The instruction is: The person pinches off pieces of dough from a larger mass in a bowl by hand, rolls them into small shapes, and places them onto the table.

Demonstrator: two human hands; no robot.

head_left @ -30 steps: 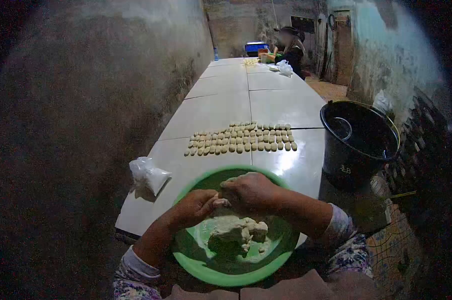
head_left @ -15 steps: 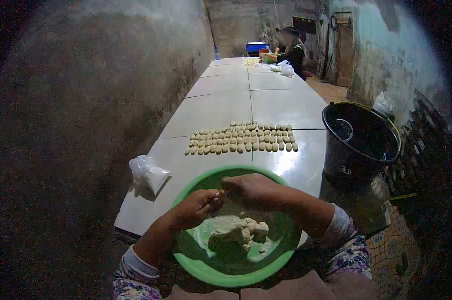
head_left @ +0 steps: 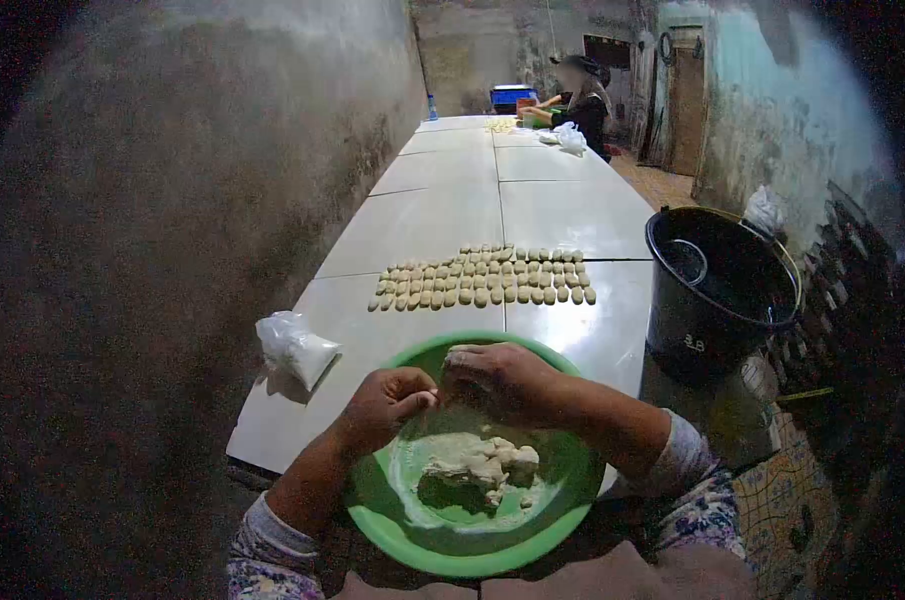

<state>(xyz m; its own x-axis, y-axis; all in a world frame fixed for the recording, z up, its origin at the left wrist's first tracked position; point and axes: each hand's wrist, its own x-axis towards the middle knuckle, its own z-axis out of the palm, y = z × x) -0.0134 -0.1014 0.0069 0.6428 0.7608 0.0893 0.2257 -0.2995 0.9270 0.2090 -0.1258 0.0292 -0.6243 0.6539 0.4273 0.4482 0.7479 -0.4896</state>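
Above the far half of a green basin (head_left: pixel 402 548), my left hand (head_left: pixel 384 408) is closed, thumb against the fingers, on something too small to make out. Close beside it on the right, my right hand (head_left: pixel 502 382) has its fingers curled together; what they hold, if anything, is hidden. White dough (head_left: pixel 477 465) lies in lumps with loose flour on the basin floor below both hands. Beyond the basin, small oval dough pieces (head_left: pixel 482 275) stand in several rows on the table.
The long white table (head_left: pixel 402 215) carries a plastic bag of white powder (head_left: pixel 297 348) at the left. A black bucket (head_left: pixel 692 310) stands to the right. At the far end a person (head_left: pixel 582 105) works near a blue crate (head_left: pixel 512 97) and white bags (head_left: pixel 570 138).
My hands have come slightly apart. The left one has shifted a little left and up, and the right one's fingers have turned. The far person's arms have moved.
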